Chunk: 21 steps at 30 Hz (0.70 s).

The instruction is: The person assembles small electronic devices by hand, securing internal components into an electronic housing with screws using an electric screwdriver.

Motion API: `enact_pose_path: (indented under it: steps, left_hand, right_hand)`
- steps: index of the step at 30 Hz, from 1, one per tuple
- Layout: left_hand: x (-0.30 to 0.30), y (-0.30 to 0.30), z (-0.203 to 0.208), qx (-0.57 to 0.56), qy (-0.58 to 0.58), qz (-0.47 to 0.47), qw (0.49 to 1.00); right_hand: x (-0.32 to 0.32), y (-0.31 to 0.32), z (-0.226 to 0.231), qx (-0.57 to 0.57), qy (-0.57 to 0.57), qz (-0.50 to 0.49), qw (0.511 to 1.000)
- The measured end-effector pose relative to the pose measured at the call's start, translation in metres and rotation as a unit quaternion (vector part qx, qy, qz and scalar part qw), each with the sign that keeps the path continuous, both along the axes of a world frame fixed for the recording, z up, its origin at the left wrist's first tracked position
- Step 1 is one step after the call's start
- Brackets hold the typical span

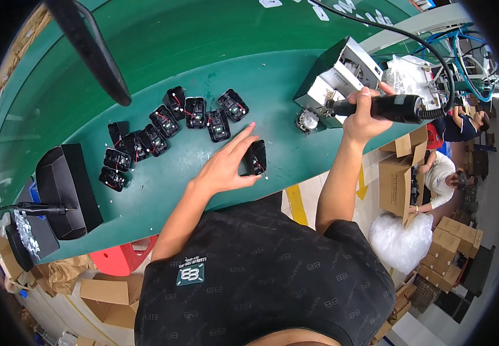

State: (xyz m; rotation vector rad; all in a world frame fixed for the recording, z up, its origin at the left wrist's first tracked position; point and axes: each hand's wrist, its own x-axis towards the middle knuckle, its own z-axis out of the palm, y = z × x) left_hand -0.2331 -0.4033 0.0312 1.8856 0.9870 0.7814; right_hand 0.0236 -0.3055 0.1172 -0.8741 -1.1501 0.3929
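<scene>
The left hand (225,168) holds a small black case (257,155) on the green counter (278,75), thumb and fingers around it. The right hand (367,119) grips a black power screwdriver (398,108) sideways, tip pointing left; the case sits left of that hand, well apart.

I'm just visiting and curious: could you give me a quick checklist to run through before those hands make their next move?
1. Left hand on the black housing: ok, holding it at the bench.
2. Right hand on the black power tool: ok, gripped.
3. Tool tip at the held housing: not ok, it is off to the right, by the white boxes.
4. Screw on the tip: cannot tell, too small.
5. Second handheld tool set down: ok, neither hand touches it.
</scene>
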Motion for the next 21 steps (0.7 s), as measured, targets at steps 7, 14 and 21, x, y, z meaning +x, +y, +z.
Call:
enact_pose_path:
  steps: [7,14,21]
  left_hand:
    - [0.001,0.001,0.000,-0.010,0.015,0.011,1.000]
    - [-0.006,0.001,-0.004,-0.029,-0.048,0.018,0.998]
    - [-0.007,-0.005,-0.015,-0.082,-0.174,0.084,0.978]
  right_hand:
    - [0.003,0.013,0.003,-0.062,-0.012,0.122,0.990]
    - [0.020,0.028,0.005,-0.121,0.037,0.195,0.973]
    - [0.020,0.022,0.003,-0.099,0.076,0.108,0.986]
